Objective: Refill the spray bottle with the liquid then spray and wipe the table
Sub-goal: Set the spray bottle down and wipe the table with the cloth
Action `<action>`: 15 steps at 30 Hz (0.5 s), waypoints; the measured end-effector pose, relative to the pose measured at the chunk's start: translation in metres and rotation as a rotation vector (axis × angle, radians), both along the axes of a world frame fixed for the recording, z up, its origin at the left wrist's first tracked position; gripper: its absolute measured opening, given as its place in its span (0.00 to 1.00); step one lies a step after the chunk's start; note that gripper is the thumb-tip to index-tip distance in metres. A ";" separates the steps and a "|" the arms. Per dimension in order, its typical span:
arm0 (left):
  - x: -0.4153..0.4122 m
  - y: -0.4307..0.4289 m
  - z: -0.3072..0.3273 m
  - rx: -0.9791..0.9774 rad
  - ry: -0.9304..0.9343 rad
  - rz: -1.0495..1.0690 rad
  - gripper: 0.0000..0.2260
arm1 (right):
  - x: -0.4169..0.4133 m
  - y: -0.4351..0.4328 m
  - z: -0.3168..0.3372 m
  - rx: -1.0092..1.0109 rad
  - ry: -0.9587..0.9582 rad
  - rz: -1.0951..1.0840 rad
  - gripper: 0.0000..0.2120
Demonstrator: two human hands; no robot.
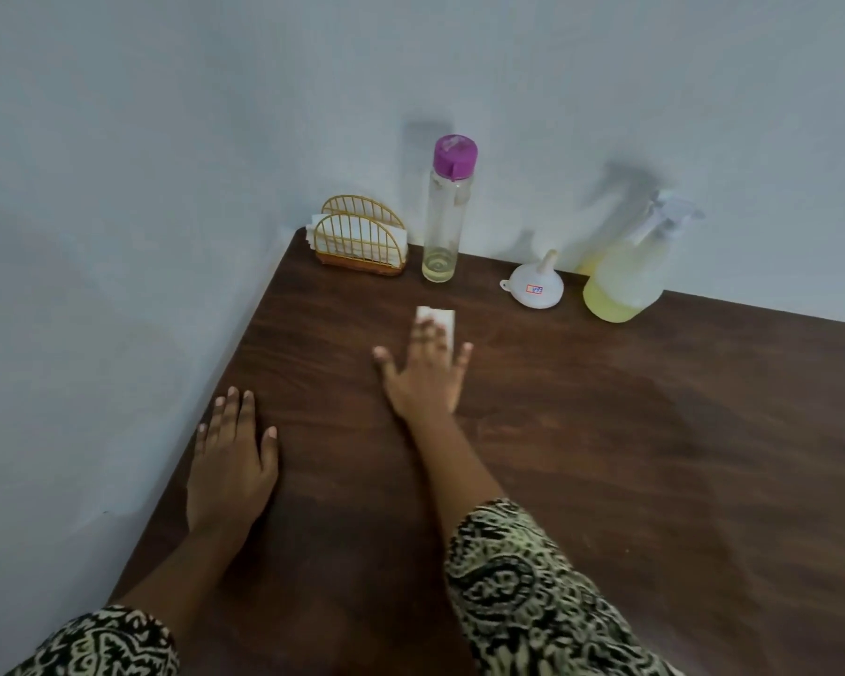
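Tissue first: the folded white paper napkin (pixel 439 323) lies flat on the dark brown wooden table (pixel 606 456), a small rectangle with its long axis running away from you toward the wall, its far end poking out past your fingertips. Your right hand (pixel 424 378) presses down on it palm-flat, fingers spread wide, thumb splayed to the left and little finger to the right; the arm reaches straight forward from a black-and-cream patterned sleeve (pixel 523 592). You are pinning the napkin under the fingers, not pinching it.

Your left hand (pixel 233 461) rests flat on the table near its left edge, fingers together and extended, thumb out to the right, holding nothing. Its forearm angles in from the lower left.

Along the wall at the back, the translucent plastic spray bottle (pixel 628 280) stands upright at the right with pale yellow liquid in its lower part; its white trigger head is blurred, so you cannot tell which way the nozzle points. Just left of it a white plastic funnel (pixel 532 285) sits mouth-down, spout tilted up and to the right. Further left stands a tall clear bottle with a purple cap (pixel 444 222), upright, a little yellowish liquid at the bottom. Beside it, in the corner, a gold wire napkin holder (pixel 362 243) keeps more white napkins.
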State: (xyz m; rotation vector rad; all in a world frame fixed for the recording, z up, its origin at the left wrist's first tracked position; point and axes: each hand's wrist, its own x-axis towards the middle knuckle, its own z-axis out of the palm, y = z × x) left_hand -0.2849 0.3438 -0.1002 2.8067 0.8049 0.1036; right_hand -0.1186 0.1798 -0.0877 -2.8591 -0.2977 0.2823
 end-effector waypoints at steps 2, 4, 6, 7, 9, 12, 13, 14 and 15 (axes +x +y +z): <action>-0.005 -0.011 -0.002 -0.005 0.012 0.011 0.25 | -0.009 0.012 0.003 0.014 0.042 0.095 0.37; -0.012 -0.022 -0.003 -0.002 0.020 0.005 0.25 | -0.005 -0.007 0.004 0.020 0.049 0.099 0.36; -0.017 -0.031 -0.003 -0.002 0.019 -0.001 0.25 | 0.004 -0.053 0.003 0.014 0.015 -0.011 0.36; -0.020 -0.036 -0.003 -0.004 0.019 0.001 0.25 | 0.011 -0.084 0.003 -0.004 0.000 -0.089 0.36; -0.023 -0.043 -0.003 -0.007 0.020 0.011 0.25 | 0.024 -0.154 0.002 -0.044 -0.008 -0.257 0.36; -0.026 -0.054 -0.002 -0.007 0.024 0.028 0.25 | 0.030 -0.238 0.008 -0.053 0.061 -0.437 0.35; -0.026 -0.057 -0.001 -0.006 0.023 0.035 0.25 | 0.029 -0.249 0.008 -0.057 0.075 -0.449 0.36; -0.027 -0.060 -0.001 -0.008 0.023 0.043 0.25 | 0.026 -0.251 0.007 -0.065 0.077 -0.449 0.37; -0.028 -0.063 0.000 -0.014 0.025 0.052 0.25 | 0.022 -0.244 0.007 -0.071 0.072 -0.442 0.38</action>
